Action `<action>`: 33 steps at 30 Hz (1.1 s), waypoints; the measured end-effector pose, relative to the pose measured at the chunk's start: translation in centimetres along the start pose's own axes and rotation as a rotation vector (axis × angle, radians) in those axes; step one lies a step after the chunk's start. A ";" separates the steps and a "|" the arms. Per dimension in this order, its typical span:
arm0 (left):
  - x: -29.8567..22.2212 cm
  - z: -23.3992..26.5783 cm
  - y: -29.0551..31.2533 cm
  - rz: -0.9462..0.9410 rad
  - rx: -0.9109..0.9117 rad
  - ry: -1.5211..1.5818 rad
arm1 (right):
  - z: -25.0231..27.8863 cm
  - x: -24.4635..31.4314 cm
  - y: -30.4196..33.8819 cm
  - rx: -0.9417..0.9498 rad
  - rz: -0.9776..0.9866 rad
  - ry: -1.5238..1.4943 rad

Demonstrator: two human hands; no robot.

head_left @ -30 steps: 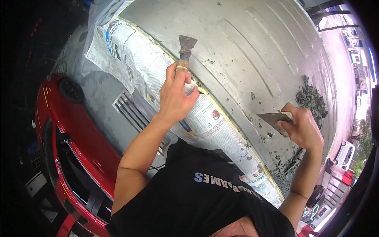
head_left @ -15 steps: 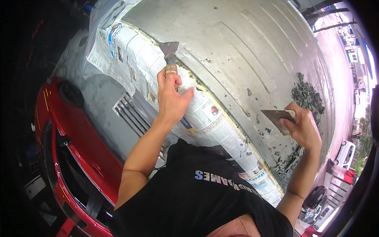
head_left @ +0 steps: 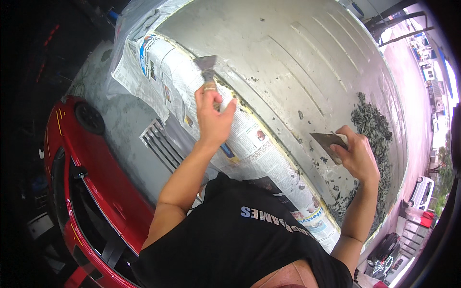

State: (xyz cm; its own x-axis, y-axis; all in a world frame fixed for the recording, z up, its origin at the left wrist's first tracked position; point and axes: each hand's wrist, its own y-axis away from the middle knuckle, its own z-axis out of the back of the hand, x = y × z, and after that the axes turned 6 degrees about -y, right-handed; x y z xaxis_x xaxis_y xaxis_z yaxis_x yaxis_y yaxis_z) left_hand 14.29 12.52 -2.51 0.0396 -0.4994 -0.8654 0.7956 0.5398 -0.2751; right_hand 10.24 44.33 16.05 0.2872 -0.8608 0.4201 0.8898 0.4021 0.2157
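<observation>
My left hand [head_left: 214, 117] is closed round the handle of a putty knife [head_left: 207, 66], whose broad metal blade points away from me along the taped edge of a pale vehicle panel [head_left: 240, 43]. To the right, my right hand [head_left: 360, 154] grips a flat rectangular scraper blade [head_left: 329, 144] by its pale back edge, held over the panel. Beyond that hand lies a heap of dark peeled scraps [head_left: 372, 120], with smaller flakes scattered about the ribbed surface. Newspaper [head_left: 187, 91] held by yellowish masking tape covers the panel's near side, close to my body.
A red car [head_left: 103, 163] stands on the floor at left. Near my left forearm is a slatted metal grille [head_left: 161, 143]. Clear plastic sheeting [head_left: 122, 57] hangs at the panel's far left corner. Outside at right, a white vehicle [head_left: 421, 193] is parked.
My right hand and its scraper have shifted slightly left. The putty knife in my left hand has moved a little down and right, its blade slightly blurred.
</observation>
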 end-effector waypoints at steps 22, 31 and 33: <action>-0.1 10.4 -8.9 -0.211 0.189 -0.578 | -6.9 -8.0 15.0 -0.733 -0.256 -0.576; -0.8 7.9 -5.8 -0.388 0.312 -0.685 | -10.8 -10.0 21.8 -0.999 -0.310 -0.657; -1.4 7.4 -4.9 -0.384 0.333 -0.703 | -11.0 -10.0 22.5 -1.014 -0.321 -0.641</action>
State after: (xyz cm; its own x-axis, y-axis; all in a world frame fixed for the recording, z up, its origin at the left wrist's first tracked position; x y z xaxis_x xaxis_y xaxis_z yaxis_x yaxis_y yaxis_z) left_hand 14.82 5.56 3.16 0.0088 -0.9688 -0.2477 0.9617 0.0760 -0.2633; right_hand 31.25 58.55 7.02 0.0345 -0.4537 0.8905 0.8420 -0.4668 -0.2705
